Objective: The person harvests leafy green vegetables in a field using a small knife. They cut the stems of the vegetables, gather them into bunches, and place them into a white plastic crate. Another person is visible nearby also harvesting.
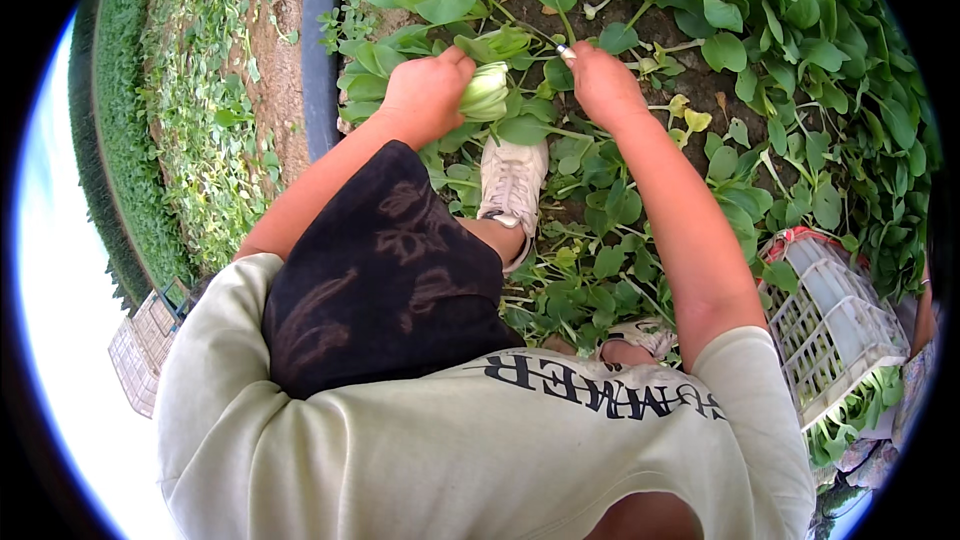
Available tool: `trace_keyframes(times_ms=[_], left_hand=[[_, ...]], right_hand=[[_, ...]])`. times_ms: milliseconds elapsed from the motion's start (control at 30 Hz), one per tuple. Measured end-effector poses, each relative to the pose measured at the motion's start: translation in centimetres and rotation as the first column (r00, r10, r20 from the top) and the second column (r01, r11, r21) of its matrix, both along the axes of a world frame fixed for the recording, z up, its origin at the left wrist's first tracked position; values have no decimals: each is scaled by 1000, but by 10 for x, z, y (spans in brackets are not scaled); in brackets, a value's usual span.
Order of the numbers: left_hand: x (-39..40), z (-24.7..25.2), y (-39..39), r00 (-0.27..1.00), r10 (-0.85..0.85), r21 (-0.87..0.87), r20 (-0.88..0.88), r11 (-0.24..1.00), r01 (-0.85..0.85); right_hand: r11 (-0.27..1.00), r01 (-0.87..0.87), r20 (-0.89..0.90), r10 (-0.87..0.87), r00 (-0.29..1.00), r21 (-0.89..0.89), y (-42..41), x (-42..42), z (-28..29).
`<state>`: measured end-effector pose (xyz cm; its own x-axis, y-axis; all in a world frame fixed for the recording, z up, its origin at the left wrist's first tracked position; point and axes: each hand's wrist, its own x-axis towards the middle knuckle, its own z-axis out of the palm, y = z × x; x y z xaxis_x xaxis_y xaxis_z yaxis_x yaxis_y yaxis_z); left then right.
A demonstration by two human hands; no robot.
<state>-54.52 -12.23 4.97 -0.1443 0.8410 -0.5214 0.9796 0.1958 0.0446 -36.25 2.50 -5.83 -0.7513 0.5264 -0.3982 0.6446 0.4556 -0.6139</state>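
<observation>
My left hand point(427, 94) is closed on a leafy green with a pale, thick-stemmed base, probably a bok choy head point(486, 92). Its leaves lie to the left, beyond my fingers. Another green head point(504, 42) lies just above it, and I cannot tell whether my fingers touch that one. A knife with a pale handle point(567, 52) is gripped in my right hand point(607, 82). Its thin blade point(536, 31) points up and left, over the soil near a standing leaf. My fingertips on the handle are partly hidden.
Growing leafy greens point(795, 7) fill the upper right. A dark hose point(321, 52) runs along the bed's left edge. My shoe point(514, 176) stands among cut leaves. At right is a white plastic crate point(832, 322), with part of another person point(919, 382) beside it. More crates point(142, 345) are at far left.
</observation>
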Motion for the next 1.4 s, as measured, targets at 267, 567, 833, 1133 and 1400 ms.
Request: trace_keyframes(times_ms=[267, 567, 833, 1133, 1400], left_hand=[[0, -2, -4, 999, 45, -41, 5, 998, -45], [1, -8, -9, 1000, 23, 41, 10, 999, -23], [6, 14, -28, 997, 67, 233, 39, 970, -74], [20, 54, -28, 987, -154, 474, 39, 873, 117], [15, 55, -26, 945, -325, 427, 25, 859, 284]], right_hand=[[999, -32, 100, 35, 994, -27, 7, 1, 11], [982, -52, 110, 73, 991, -182, 12, -11, -6], [667, 297, 50, -364, 930, -683, 21, 50, 47], [553, 165, -267, -616, 741, -817, 20, 25, 88], [647, 124, -184, -387, 903, -753, 23, 6, 81]])
